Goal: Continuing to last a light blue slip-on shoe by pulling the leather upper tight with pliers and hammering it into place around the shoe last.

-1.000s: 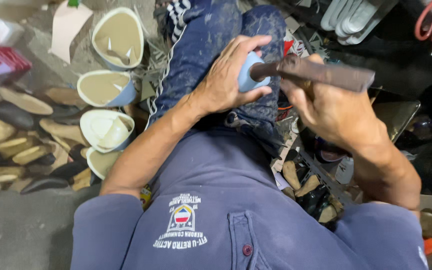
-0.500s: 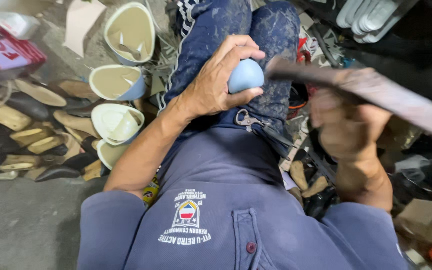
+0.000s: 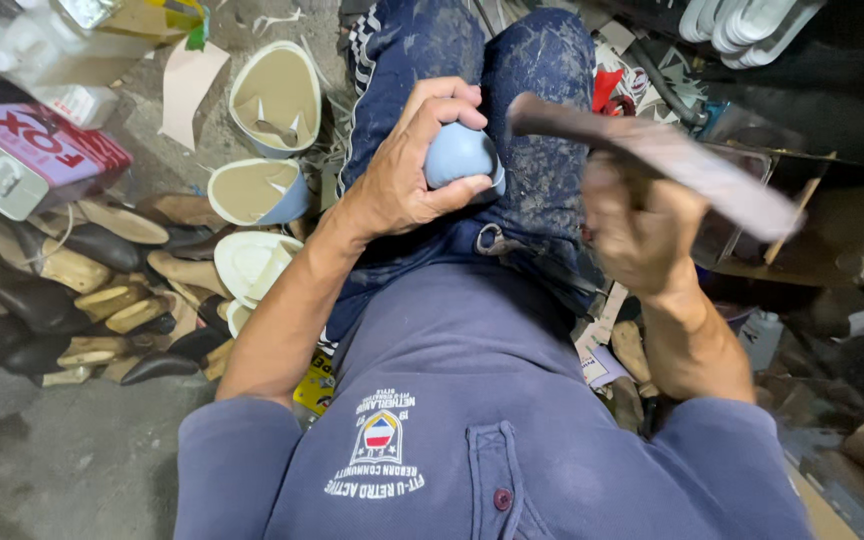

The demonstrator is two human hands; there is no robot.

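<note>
On the person's lap, across the paint-flecked dark blue trouser thighs (image 3: 542, 130), the work sits where it can be braced against the legs. To the left of the thighs the grey concrete floor (image 3: 42, 470) carries a heap of dark and tan wooden shoe lasts (image 3: 72, 300) and a row of cream-lined, pale blue shoe uppers (image 3: 257, 190), so little free floor remains on that side; to the right of the thighs, cartons and scraps crowd in close, leaving open room only above the lap.

The left hand (image 3: 407, 175) is curled tightly round a rounded pale blue shoe toe piece (image 3: 460, 155), fingers over the top and thumb beneath, pressing it down against the thighs, seemingly to keep it steady. Its blue crown stays bare between fingers and thumb, facing the tool.

The right hand (image 3: 642, 235), blurred, is closed in a fist on the handle of a long dark worn hammer-like tool (image 3: 652, 150), raised just right of the toe piece, apart from it.
</note>
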